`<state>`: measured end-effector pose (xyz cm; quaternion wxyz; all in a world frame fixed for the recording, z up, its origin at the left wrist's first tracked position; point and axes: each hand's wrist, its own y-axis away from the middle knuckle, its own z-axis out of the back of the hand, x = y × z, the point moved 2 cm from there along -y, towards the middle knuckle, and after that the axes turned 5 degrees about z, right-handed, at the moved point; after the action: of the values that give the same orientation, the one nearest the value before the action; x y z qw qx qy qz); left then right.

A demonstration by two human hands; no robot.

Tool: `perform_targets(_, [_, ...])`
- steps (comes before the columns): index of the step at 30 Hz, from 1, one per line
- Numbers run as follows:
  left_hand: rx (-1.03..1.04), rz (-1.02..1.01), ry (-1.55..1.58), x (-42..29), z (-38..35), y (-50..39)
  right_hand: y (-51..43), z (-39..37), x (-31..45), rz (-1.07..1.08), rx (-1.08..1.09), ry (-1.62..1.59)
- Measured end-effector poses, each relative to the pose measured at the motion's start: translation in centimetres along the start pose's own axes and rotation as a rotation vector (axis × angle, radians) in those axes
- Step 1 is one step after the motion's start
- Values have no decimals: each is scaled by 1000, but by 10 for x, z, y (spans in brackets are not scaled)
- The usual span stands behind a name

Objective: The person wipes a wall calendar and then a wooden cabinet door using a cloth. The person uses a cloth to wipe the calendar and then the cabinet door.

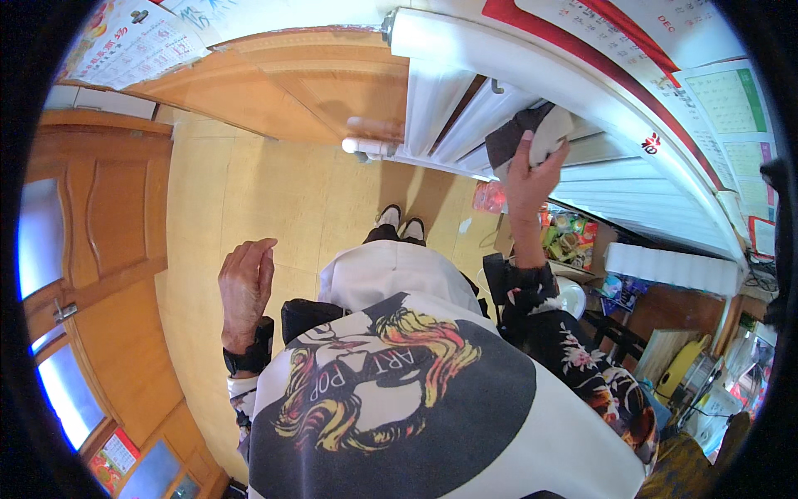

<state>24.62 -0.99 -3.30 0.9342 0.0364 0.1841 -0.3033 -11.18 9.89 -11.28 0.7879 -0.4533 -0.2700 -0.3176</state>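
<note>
My right hand grips a folded dark-and-pale cloth and holds it against the front of a white radiator. The fingers spread over the cloth and partly hide it. My left hand hangs over the floor at the left, fingers bent and near one another, touching nothing that shows. White radiator sections run from the middle towards the right, under a pale curved ledge.
Below the radiator stands an open cardboard box of colourful packets. A white foam-like block and cluttered items lie at the right. Wooden doors line the left. My shoes stand on the yellowish floor.
</note>
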Motion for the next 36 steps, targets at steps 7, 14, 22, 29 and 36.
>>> perform_targets(7, [35, 44, -13, -2, 2, 18, 46, -29, -64, 107, 275, 150])
perform_targets(14, [-11, 32, 2, 16, 7, 17, 86, -70, -78, -266, 1121, 201])
perform_targets(22, [-100, -41, 1, 102, 45, -8, 69, -180, 31, -619, 496, -707])
perform_targets(29, [-172, 63, 20, 199, 95, 6, 47, -254, 144, -432, -185, -626])
perform_targets(36, [-121, 40, 35, 247, 112, -5, 49, -273, 188, -182, 28, -222])
